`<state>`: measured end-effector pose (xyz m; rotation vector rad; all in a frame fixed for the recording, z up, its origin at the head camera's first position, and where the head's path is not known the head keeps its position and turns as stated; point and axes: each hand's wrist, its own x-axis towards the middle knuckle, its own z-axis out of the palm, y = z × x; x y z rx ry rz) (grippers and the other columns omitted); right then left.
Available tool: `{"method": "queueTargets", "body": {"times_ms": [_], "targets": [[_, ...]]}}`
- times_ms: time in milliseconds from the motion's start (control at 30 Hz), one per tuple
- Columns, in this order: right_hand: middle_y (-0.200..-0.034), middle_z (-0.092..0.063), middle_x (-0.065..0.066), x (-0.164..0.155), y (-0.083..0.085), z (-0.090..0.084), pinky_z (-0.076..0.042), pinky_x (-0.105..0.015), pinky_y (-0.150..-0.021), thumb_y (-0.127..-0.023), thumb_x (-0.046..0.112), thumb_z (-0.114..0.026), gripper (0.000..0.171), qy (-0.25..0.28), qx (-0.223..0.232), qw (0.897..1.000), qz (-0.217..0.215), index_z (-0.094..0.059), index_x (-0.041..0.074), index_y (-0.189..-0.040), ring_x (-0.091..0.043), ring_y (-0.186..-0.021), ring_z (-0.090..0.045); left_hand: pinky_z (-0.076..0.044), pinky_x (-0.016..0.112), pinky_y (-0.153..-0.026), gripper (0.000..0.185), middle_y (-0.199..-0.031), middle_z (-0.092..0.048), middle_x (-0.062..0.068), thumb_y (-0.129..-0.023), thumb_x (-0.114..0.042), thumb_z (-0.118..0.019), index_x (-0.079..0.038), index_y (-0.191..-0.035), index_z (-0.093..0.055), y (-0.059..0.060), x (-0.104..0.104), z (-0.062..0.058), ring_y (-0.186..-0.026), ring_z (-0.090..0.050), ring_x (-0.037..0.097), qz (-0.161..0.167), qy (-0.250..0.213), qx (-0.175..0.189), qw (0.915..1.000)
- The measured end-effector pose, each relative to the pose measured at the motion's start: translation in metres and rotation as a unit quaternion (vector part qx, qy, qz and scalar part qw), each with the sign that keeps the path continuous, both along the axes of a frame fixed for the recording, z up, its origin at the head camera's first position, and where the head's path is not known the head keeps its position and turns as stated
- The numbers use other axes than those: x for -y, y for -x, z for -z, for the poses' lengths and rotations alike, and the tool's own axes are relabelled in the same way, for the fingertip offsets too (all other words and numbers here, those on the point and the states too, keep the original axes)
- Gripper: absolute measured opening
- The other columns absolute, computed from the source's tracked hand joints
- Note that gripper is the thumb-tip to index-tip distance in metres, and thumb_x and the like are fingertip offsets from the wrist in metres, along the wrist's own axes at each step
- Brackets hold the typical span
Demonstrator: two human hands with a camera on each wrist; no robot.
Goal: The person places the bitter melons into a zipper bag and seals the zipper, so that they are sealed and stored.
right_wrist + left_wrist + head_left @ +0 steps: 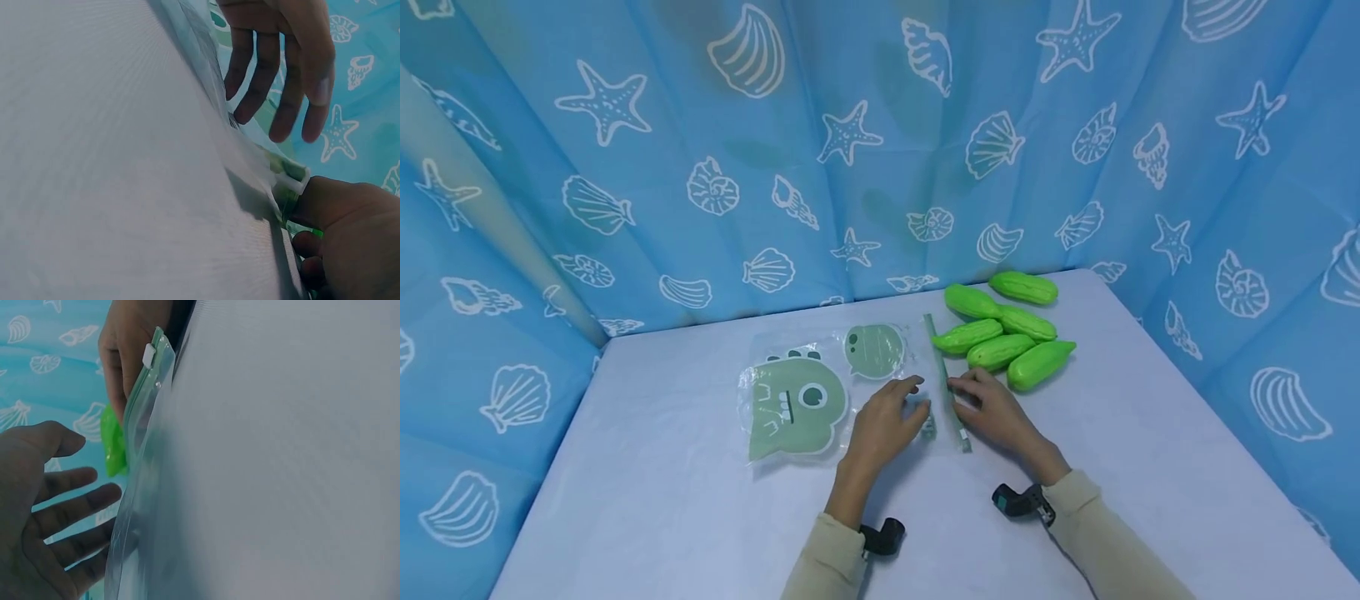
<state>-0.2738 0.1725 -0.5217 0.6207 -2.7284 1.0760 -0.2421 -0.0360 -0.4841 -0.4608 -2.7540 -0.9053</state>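
Here, mid-table, a clear zip bag lies flat. The left hand rests on it, fingers relaxed; the right hand pinches the slider. Sliding steadily while pressing flat would likely work best.

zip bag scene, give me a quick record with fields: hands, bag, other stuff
bag: clear zip bag with green dinosaur print, flat on the table
zip strip: green zip strip on the bag's right edge, white slider on it
left hand: left hand open, fingers spread, resting on the bag
right hand: right hand pinches the zip strip at the slider
other: six green toy gourds heaped beyond the right hand, apart from the bag
backdrop: blue curtain with shells and starfish
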Motion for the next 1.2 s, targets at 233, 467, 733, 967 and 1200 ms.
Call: {"method": "queueTargets", "body": {"times_ms": [233, 467, 733, 967, 1200], "targets": [[-0.102, -0.05, 0.002, 0.0, -0.004, 0.007, -0.045, -0.032, -0.074, -0.081, 0.019, -0.069, 0.042, -0.02, -0.019, 1.0, 0.001, -0.06, 0.009, -0.121, -0.013, -0.087, -0.05, -0.049, 0.028, -0.066, 0.035, -0.099, -0.064, -0.002, -0.088, -0.04, -0.055, -0.017, -0.112, -0.065, 0.009, -0.015, 0.0, -0.083, -0.059, 0.011, 0.003, 0.017, 0.006, 0.9998], [-0.099, -0.049, 0.004, 0.007, -0.008, 0.015, -0.044, -0.03, -0.071, -0.078, 0.016, -0.071, 0.042, -0.021, -0.03, 0.999, -0.004, -0.062, 0.009, -0.118, -0.01, -0.084, -0.048, -0.044, 0.022, -0.056, 0.032, -0.081, -0.06, 0.002, -0.083, -0.035, -0.064, -0.007, -0.096, -0.068, 0.02, -0.029, 0.01, -0.067, -0.053, 0.011, -0.006, -0.011, 0.033, 0.9994], [-0.093, -0.049, 0.005, 0.015, -0.007, 0.014, -0.042, -0.026, -0.066, -0.081, 0.026, -0.07, 0.037, -0.02, -0.055, 0.998, -0.02, -0.063, 0.017, -0.116, -0.007, -0.078, -0.045, -0.042, 0.018, -0.05, 0.017, -0.073, -0.061, 0.001, -0.077, -0.015, -0.066, -0.003, -0.089, -0.069, 0.028, -0.027, 0.006, -0.059, -0.051, 0.009, -0.033, 0.004, 0.066, 0.9973], [-0.089, -0.047, 0.002, 0.012, 0.0, -0.002, -0.039, -0.026, -0.063, -0.081, 0.031, -0.07, 0.035, -0.012, -0.062, 0.998, -0.015, -0.065, 0.019, -0.113, -0.009, -0.074, -0.043, -0.041, 0.018, -0.046, 0.008, -0.061, -0.058, -0.002, -0.074, -0.009, -0.068, -0.005, -0.08, -0.066, 0.034, -0.019, -0.012, -0.052, -0.05, 0.007, -0.038, -0.049, 0.052, 0.9967], [-0.092, -0.046, 0.006, 0.005, 0.004, 0.001, -0.04, -0.026, -0.065, -0.082, 0.034, -0.068, 0.036, -0.025, -0.046, 0.999, -0.01, -0.064, 0.021, -0.115, -0.009, -0.076, -0.043, -0.041, 0.019, -0.048, 0.008, -0.06, -0.055, -0.005, -0.075, -0.015, -0.066, -0.012, -0.072, -0.06, 0.029, -0.014, -0.026, -0.053, -0.05, 0.007, -0.04, -0.078, 0.03, 0.9957]]}}
